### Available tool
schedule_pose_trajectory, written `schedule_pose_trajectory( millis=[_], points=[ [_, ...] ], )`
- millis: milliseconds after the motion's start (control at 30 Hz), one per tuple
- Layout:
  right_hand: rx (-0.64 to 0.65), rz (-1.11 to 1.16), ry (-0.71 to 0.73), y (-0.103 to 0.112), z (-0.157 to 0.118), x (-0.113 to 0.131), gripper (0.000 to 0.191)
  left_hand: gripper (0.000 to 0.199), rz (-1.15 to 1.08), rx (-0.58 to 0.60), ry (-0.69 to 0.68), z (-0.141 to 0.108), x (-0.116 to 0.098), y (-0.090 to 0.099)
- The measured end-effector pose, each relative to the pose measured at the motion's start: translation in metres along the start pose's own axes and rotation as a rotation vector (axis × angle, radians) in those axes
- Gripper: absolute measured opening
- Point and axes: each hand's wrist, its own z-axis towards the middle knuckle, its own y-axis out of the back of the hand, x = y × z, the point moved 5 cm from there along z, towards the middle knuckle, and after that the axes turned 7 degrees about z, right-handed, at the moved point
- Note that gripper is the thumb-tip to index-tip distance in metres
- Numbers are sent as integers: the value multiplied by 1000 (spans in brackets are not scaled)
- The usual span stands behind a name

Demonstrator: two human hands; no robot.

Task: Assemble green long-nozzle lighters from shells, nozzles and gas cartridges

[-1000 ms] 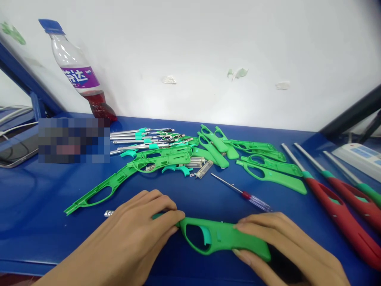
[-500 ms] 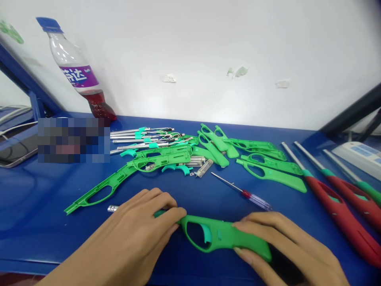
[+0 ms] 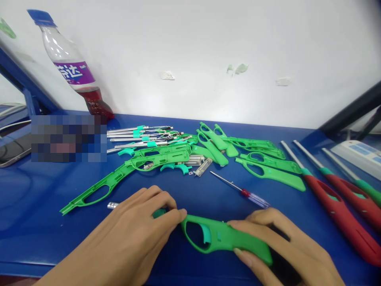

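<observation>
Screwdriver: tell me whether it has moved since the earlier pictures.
No; the screwdriver keeps its place, its tip still just right of the clear part on the blue table.

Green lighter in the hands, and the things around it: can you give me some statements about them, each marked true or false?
1. Both the left hand and the right hand are on the green lighter. True.
2. The trigger in its loop is red. False: it is teal.
3. The screwdriver is in the right hand. False: it lies on the blue table, beyond the hands.
4. Red-handled lighters lie at the right side. True.
5. The bottle has no cap. False: a blue cap is on it.
</observation>
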Motion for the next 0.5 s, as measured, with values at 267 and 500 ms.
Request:
schedule_pose_trajectory(
  millis=[267, 500],
  points=[
    [70, -110, 51, -1, -4, -3, 25, 41, -18, -60, -16, 3, -1, 0],
    [50, -133, 96, 3, -7, -8, 30, 38, -32, -94, -48, 4, -4, 0]
  ],
)
